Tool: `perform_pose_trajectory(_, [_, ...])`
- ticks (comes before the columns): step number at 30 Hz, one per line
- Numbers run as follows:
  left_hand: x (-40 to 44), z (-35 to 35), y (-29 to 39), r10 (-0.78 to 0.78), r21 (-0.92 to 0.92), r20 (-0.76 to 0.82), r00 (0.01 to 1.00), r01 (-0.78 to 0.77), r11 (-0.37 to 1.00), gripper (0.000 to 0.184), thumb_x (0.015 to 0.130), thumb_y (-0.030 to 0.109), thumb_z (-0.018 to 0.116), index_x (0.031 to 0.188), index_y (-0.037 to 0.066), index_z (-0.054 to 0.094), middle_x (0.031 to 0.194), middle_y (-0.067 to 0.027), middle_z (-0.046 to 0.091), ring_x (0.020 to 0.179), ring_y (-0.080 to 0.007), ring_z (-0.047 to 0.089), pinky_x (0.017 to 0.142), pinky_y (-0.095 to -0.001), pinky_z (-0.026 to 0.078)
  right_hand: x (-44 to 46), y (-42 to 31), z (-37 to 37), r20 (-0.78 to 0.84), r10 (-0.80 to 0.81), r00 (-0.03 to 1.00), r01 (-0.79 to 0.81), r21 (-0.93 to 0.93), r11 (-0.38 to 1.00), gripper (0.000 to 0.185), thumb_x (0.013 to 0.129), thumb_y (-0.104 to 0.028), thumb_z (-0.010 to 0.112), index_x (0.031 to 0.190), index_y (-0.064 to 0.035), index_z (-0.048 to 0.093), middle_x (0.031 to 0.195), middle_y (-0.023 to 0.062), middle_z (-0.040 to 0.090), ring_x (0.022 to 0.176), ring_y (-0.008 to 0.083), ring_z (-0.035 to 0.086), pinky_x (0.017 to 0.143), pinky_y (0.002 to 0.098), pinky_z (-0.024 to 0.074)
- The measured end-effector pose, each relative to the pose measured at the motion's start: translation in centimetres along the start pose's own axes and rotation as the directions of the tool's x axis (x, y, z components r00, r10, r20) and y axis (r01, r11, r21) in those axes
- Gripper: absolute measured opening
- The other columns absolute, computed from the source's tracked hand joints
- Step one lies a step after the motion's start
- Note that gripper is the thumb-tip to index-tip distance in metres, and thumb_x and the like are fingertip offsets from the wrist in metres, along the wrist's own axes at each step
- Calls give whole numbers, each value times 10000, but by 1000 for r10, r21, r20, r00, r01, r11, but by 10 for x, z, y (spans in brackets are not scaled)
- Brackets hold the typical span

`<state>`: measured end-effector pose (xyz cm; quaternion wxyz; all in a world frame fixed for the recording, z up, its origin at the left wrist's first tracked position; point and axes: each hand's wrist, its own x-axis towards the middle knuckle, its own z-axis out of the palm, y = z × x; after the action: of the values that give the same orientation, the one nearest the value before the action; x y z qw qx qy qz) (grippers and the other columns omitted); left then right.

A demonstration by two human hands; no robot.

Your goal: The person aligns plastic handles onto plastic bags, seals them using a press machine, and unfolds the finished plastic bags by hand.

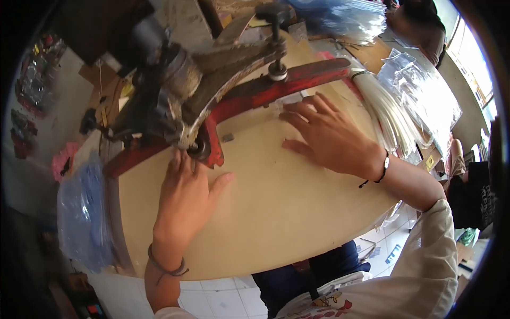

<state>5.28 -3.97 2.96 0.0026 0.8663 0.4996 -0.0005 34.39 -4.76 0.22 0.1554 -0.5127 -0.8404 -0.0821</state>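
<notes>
My left hand point(183, 204) lies on the cream tabletop point(276, 212), its thumb stretched out. Its fingertips reach the foot of a dark metal machine point(183, 80) and are partly hidden there. My right hand point(334, 135) rests palm down on the same surface with fingers apart, just in front of the machine's red bar point(265, 93). Beyond its fingertips a small pale piece point(292, 98) shows in part; I cannot make out what it is. Between my hands lies a small grey rectangular piece point(228, 137), touched by neither.
A bundle of long white strips point(385, 111) and clear plastic sheets point(419, 87) lie at the right. Blue-tinted plastic bags point(82, 212) hang at the left edge, with more plastic point(340, 18) at the back. Another person point(422, 26) is at the upper right.
</notes>
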Motion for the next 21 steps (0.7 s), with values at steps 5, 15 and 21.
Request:
perform_pose_trajectory(5, [-4,21,2,-75,77,-125,989,85,993,761,992,520,525,1393,-123,454,1385,-464,420,1304,-521,465,1135,-497,362,1,-5,-8,18,17,1000,-17,35,999,447,975,-354,608,1276,-24,609,1296,155,551,1207,325,544,1030,424,443])
perform_pose_trajectory(15, [-6,21,-3,-123,96,-50,991,127,987,787,996,524,511,1488,-62,328,1461,-402,386,1390,-508,374,1173,-485,328,2,-11,-8,44,13,999,-13,13,1000,434,988,-301,604,1320,-24,570,1329,169,529,1218,351,537,1022,443,459])
perform_pose_trajectory(21, [-10,20,-2,-156,1,-35,987,156,988,810,956,637,501,1531,91,333,1515,-413,287,1444,-507,289,1189,-491,306,5,-10,-10,104,2,995,-3,12,1000,431,983,-274,609,1331,-23,560,1318,163,524,1223,363,516,1025,459,447])
